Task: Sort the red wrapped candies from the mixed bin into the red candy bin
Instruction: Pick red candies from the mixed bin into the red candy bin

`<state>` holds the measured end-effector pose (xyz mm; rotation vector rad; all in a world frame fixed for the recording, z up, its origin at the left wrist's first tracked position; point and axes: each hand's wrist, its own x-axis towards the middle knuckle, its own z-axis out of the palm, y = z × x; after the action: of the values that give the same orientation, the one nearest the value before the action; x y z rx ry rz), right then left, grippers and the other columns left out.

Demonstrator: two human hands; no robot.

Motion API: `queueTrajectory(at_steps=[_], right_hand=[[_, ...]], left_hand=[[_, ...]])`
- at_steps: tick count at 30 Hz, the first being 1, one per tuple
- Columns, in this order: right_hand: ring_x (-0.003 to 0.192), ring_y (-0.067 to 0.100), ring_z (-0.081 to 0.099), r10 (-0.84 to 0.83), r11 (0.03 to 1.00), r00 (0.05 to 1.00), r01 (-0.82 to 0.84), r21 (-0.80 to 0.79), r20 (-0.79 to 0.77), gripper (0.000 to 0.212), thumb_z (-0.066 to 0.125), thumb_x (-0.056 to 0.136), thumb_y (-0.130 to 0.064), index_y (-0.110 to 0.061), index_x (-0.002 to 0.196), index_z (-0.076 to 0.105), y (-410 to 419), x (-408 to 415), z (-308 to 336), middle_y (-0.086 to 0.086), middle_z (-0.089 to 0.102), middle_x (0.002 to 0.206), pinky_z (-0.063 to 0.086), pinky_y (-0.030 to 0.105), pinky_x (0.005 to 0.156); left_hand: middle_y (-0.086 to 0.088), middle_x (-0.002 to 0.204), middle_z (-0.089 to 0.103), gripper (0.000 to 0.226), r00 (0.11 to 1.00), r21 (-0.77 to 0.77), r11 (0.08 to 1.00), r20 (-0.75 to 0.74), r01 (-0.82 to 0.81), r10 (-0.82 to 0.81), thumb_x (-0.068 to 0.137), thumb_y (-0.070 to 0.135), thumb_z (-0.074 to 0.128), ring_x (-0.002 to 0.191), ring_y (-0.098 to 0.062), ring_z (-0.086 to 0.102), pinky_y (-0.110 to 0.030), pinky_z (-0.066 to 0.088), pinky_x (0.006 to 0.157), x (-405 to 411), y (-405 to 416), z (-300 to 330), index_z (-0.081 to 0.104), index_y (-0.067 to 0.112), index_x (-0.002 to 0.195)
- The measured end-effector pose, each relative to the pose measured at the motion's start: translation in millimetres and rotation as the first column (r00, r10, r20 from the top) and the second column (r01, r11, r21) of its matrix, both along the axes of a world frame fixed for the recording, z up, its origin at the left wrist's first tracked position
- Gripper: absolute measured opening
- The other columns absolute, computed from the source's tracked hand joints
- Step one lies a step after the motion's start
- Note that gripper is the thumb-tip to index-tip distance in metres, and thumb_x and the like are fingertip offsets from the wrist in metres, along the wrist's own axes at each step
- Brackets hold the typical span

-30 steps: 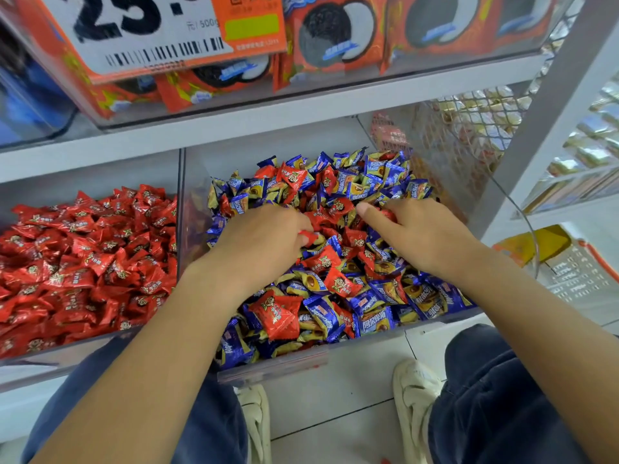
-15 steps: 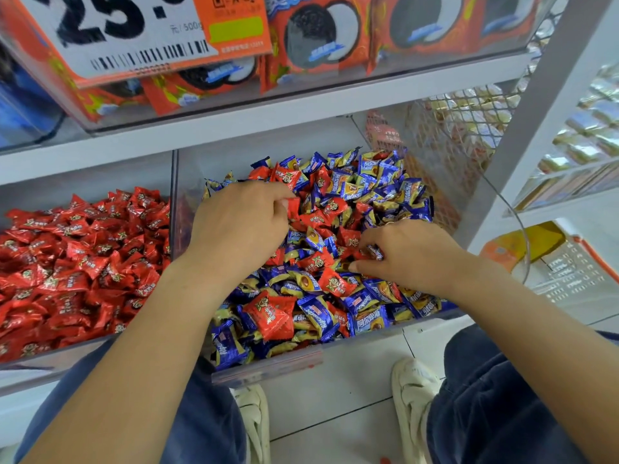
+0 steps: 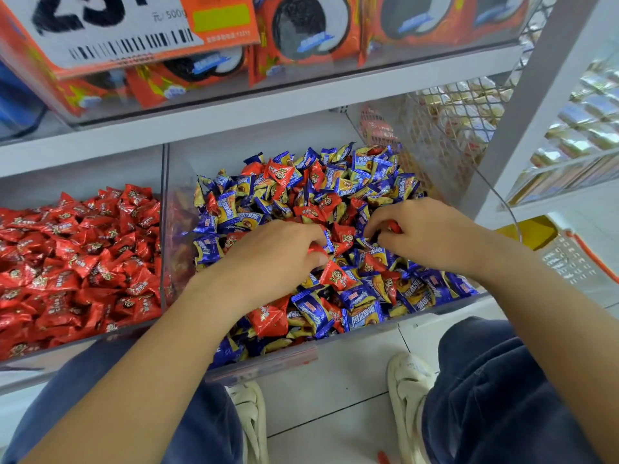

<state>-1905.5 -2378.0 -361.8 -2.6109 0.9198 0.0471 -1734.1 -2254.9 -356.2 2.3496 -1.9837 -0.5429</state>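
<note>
Both hands work inside the mixed bin (image 3: pixel 187 182), a clear-walled compartment heaped with blue and red wrapped candies. The left hand (image 3: pixel 271 259) lies palm-down at about the 7 o'clock side of the heap, its fingers curled around red wrapped candies (image 3: pixel 316 251), a bit of red foil showing between the fingertips. The right hand (image 3: pixel 425 236) sits at 3 o'clock from the left one, near it but apart, its fingers bent and pinching a red wrapper (image 3: pixel 392 226); how much it holds I cannot tell, since the fingers hide most of it. More red pieces lie scattered among the blue ones, one (image 3: pixel 338 276) just beside the left fingertips at 5 o'clock and another (image 3: pixel 269 318) near the front wall. The red candy bin (image 3: pixel 80 343) stands at 9 o'clock, touching the mixed bin across a shared transparent divider, and is filled with red pieces. Above, at 12 o'clock, a shelf carries a price label (image 3: pixel 110 25) and orange cookie packets (image 3: pixel 308 28). Below, white shoes (image 3: pixel 407 393) and blue trousers (image 3: pixel 495 390) show over a tiled floor.
</note>
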Motion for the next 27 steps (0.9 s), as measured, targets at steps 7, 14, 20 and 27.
queueTrajectory(at_steps=[7, 14, 20, 27], right_hand=[[0.064, 0.002, 0.045, 0.121, 0.993, 0.969, -0.119, 0.024, -0.214, 0.024, 0.049, 0.094, -0.046, -0.028, 0.107, 0.057, 8.8, 0.3, -15.3, -0.014, 0.049, 0.068, 0.046, 0.031, 0.066], [0.064, 0.016, 0.046, 0.070, 0.994, 0.981, -0.084, -0.068, -0.183, 0.029, 0.042, 0.097, -0.043, -0.016, 0.091, 0.050, 3.6, 0.7, -17.5, -0.006, 0.046, 0.066, 0.046, 0.036, 0.064], [0.073, 0.015, 0.053, 0.085, 0.996, 0.957, -0.074, 0.050, -0.278, 0.035, 0.045, 0.094, -0.050, -0.017, 0.101, 0.055, 1.4, -4.7, -11.2, -0.005, 0.053, 0.075, 0.047, 0.036, 0.071], [0.069, 0.014, 0.047, 0.133, 0.991, 0.939, -0.124, 0.046, -0.317, 0.030, 0.048, 0.094, -0.046, -0.017, 0.091, 0.051, 5.2, -1.8, -15.0, -0.005, 0.049, 0.073, 0.041, 0.034, 0.064]], left_hand=[[0.002, 0.115, 0.051, 0.037, 0.992, 0.052, 0.998, 0.123, 0.024, -0.030, 0.096, 0.040, 0.051, 0.100, -0.020, 0.054, -0.029, 0.034, 0.062, -2.6, -6.1, -10.4, 0.046, 0.029, 0.131], [0.008, 0.080, 0.050, 0.013, 1.000, -0.197, 0.980, -0.005, -0.008, 0.007, 0.095, 0.034, 0.047, 0.062, -0.011, 0.047, -0.029, 0.032, 0.052, -1.5, -3.3, -0.2, 0.043, 0.023, 0.099], [0.012, 0.098, 0.060, 0.039, 0.978, -0.163, 0.966, 0.100, 0.199, -0.184, 0.095, 0.042, 0.045, 0.092, -0.014, 0.058, -0.029, 0.043, 0.063, -20.6, -3.4, -5.0, 0.043, 0.043, 0.134], [0.009, 0.095, 0.043, 0.033, 0.972, -0.065, 0.975, 0.118, 0.214, -0.205, 0.086, 0.055, 0.059, 0.091, -0.014, 0.051, -0.026, 0.029, 0.056, -22.2, -9.2, -11.7, 0.055, 0.032, 0.109]])
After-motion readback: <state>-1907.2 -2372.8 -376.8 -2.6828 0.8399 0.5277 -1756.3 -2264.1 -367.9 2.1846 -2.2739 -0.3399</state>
